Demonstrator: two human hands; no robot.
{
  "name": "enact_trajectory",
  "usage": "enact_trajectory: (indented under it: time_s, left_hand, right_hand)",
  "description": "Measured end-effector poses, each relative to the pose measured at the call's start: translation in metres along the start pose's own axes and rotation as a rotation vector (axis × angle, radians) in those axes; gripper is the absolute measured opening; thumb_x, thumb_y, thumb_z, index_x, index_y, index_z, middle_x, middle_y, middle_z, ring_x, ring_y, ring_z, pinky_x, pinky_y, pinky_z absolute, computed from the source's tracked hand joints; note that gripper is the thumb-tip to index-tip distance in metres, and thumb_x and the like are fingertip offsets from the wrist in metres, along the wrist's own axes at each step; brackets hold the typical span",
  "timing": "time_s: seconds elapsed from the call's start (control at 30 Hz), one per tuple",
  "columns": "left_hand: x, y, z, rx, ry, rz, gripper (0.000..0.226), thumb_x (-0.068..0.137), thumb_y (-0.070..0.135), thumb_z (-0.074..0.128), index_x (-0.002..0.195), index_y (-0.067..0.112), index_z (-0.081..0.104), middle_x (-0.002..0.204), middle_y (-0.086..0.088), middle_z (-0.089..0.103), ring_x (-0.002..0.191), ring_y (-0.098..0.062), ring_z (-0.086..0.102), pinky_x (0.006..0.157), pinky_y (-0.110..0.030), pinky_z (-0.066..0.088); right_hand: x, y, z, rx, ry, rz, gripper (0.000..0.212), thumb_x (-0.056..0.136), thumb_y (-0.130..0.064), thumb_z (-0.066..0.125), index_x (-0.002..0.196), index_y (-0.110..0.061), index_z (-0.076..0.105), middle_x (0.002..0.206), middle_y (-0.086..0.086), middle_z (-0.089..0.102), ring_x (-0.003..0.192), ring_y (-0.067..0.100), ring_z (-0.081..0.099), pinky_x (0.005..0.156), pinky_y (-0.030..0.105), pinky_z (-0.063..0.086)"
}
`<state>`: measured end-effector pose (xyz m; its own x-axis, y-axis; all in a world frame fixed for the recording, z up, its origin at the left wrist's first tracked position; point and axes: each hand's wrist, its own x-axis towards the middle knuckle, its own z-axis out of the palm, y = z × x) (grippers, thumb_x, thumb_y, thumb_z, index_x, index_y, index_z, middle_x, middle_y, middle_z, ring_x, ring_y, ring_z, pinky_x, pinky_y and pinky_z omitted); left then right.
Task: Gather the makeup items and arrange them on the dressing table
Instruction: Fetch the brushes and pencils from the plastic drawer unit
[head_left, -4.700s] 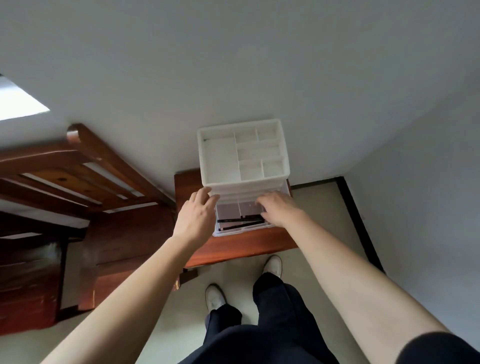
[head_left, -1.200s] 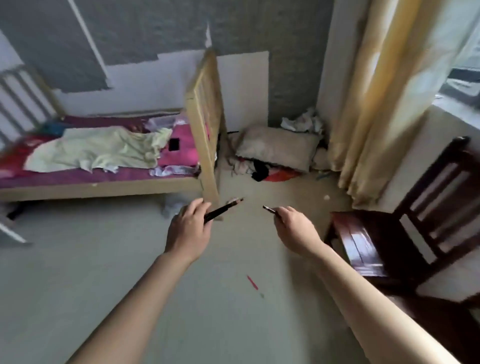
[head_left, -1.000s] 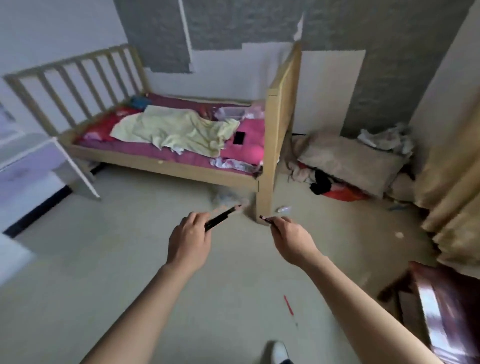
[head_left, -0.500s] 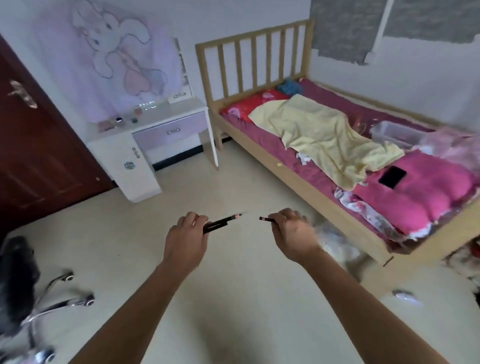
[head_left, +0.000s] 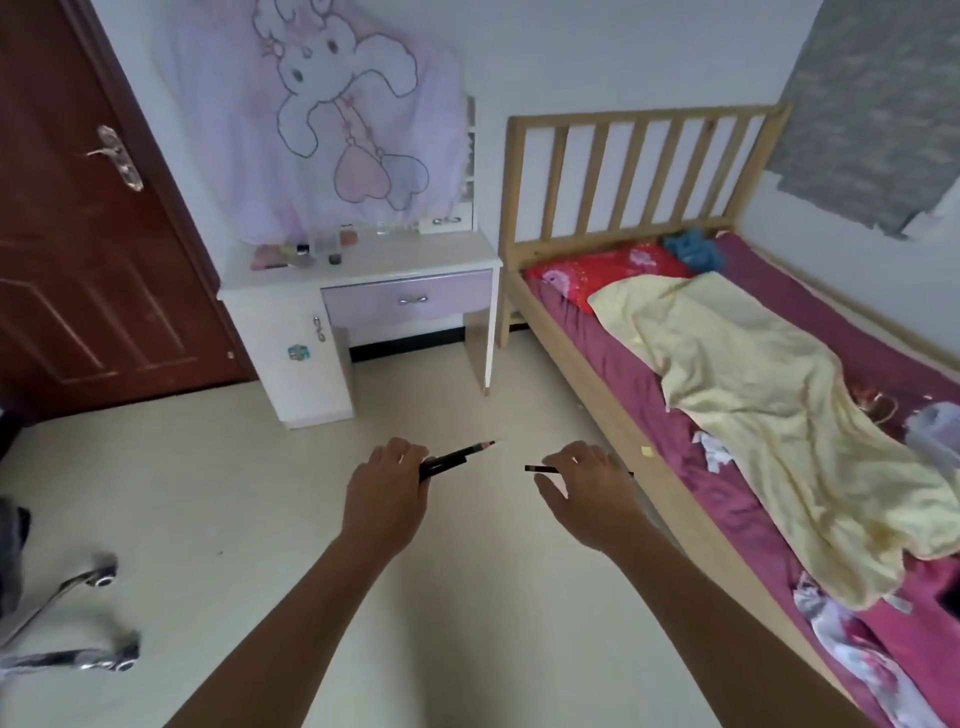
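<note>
My left hand is closed around black makeup pencils whose tips point up and right. My right hand pinches a thin black makeup pencil that sticks out to the left. Both hands are held over the pale floor in the middle of the room. Ahead stands the white dressing table with a lilac drawer, and several small makeup items sit on its top near the back. A cloth with a rabbit picture hangs over the mirror above it.
A wooden bed with a yellow blanket fills the right side. A dark red door stands to the left of the table. Chrome chair legs with castors lie at the lower left.
The view has swung left from the bed's foot to face the dressing table, which is now nearer and central. Both hands keep the same hold on the pencils.
</note>
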<state>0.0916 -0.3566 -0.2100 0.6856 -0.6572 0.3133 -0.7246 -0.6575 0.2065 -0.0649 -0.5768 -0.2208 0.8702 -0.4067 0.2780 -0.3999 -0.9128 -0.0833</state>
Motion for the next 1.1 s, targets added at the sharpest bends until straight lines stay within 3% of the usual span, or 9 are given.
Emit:
enact_trajectory:
  time_s: [0.13,0.3,0.4,0.57,0.67,0.83,1.1]
  left_hand:
    - [0.102,-0.009,0.012,-0.012,0.019,0.049,0.014,0.084,0.02,0.071,0.096,0.014,0.067,0.093,-0.005,0.063,0.071,-0.025,0.059,0.054,-0.034,0.046]
    - [0.215,-0.02,0.063,0.006,0.008,0.089,0.012,0.083,0.02,0.072,0.092,0.014,0.066,0.089,-0.004,0.063,0.069,-0.025,0.058,0.054,-0.029,0.041]
    - [0.29,-0.028,0.102,0.06,0.006,0.1,0.011,0.083,0.021,0.071,0.091,0.015,0.066,0.088,-0.002,0.062,0.068,-0.024,0.058,0.055,-0.028,0.038]
    - [0.435,-0.044,0.138,0.14,-0.001,0.076,0.014,0.082,0.021,0.072,0.091,0.013,0.067,0.09,-0.004,0.062,0.072,-0.026,0.06,0.054,-0.035,0.048]
    - [0.517,-0.056,0.138,0.218,0.039,0.041,0.018,0.079,0.02,0.075,0.094,0.013,0.069,0.091,-0.006,0.064,0.072,-0.028,0.061,0.055,-0.036,0.048]
    - [0.609,-0.092,0.156,0.219,0.033,-0.046,0.023,0.079,0.019,0.075,0.101,0.014,0.069,0.092,-0.007,0.063,0.071,-0.028,0.06,0.054,-0.035,0.045]
    - [0.735,-0.211,0.247,0.229,-0.052,-0.09,0.018,0.078,0.023,0.075,0.091,0.014,0.068,0.09,-0.006,0.062,0.069,-0.027,0.059,0.053,-0.033,0.046]
  right_hand:
    - [0.092,0.028,0.011,0.011,0.017,0.025,0.043,0.092,-0.05,0.039,0.099,-0.023,0.073,0.096,-0.001,0.068,0.08,0.024,0.065,0.073,0.038,0.049]
    - [0.198,0.071,0.056,0.029,0.028,0.027,0.027,0.091,-0.042,0.058,0.1,-0.022,0.073,0.097,-0.001,0.068,0.081,0.023,0.065,0.075,0.038,0.05]
    - [0.276,0.102,0.095,0.049,-0.003,0.031,0.029,0.093,-0.044,0.055,0.103,-0.023,0.072,0.101,-0.002,0.067,0.086,0.022,0.065,0.08,0.039,0.049]
    - [0.425,0.15,0.138,0.082,-0.044,0.019,0.043,0.095,-0.051,0.038,0.106,-0.024,0.07,0.105,-0.004,0.065,0.094,0.019,0.062,0.085,0.037,0.045]
    - [0.519,0.168,0.145,0.095,-0.046,-0.024,0.038,0.097,-0.048,0.042,0.108,-0.024,0.069,0.107,-0.003,0.065,0.096,0.019,0.06,0.085,0.037,0.043]
    - [0.643,0.17,0.162,0.106,-0.067,-0.113,0.036,0.098,-0.044,0.045,0.112,-0.02,0.068,0.114,0.001,0.065,0.103,0.023,0.061,0.089,0.038,0.043]
    - [0.794,0.143,0.259,0.075,-0.166,-0.158,0.038,0.097,-0.046,0.043,0.11,-0.021,0.069,0.109,0.001,0.066,0.101,0.024,0.063,0.09,0.04,0.046]
